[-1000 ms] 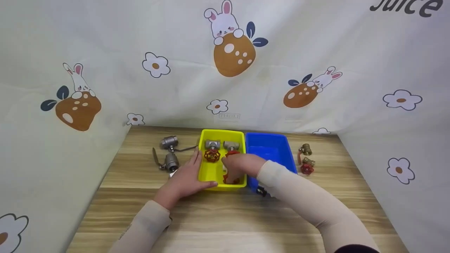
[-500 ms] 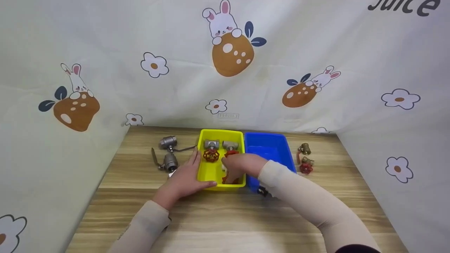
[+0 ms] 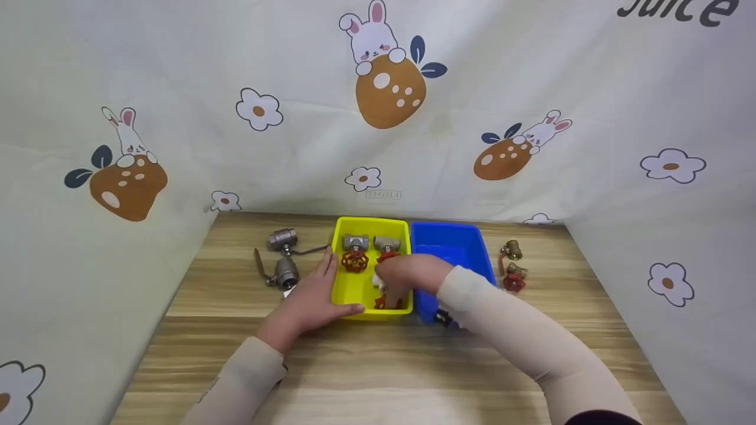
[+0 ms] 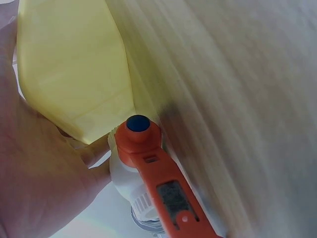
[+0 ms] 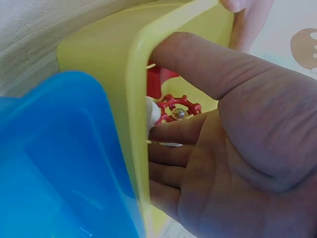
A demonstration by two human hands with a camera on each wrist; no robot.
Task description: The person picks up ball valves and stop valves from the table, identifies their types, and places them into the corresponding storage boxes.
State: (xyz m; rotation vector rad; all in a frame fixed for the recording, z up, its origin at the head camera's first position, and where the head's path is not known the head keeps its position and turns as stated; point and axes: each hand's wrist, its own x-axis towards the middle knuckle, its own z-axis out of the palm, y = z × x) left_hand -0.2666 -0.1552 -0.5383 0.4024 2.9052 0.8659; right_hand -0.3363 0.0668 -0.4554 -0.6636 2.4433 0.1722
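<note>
My right hand (image 3: 401, 277) reaches down into the yellow bin (image 3: 342, 295), thumb and fingers spread either side of a white plastic valve with a red-orange handle (image 3: 380, 301). The fingertips are hidden behind the bin wall in the right wrist view, where the white body (image 5: 151, 111) shows between thumb and fingers. Behind it in the bin lie two metal gate valves (image 3: 355, 243) with red handwheels (image 5: 181, 109). My left hand (image 3: 313, 301) rests on the bin's left side with straight fingers, its thumb along the near rim. A white valve with an orange lever (image 4: 173, 188) lies under the left wrist.
A blue bin (image 3: 478, 242) stands against the yellow one, with a black-handled thing (image 3: 443, 317) at its near end. Two steel ball valves (image 3: 287, 271) with levers lie at the left. Two small brass valves (image 3: 514, 249) sit at the right.
My right hand has shifted slightly right, and more of the white valve's body shows beside it. The left hand stays in place.
</note>
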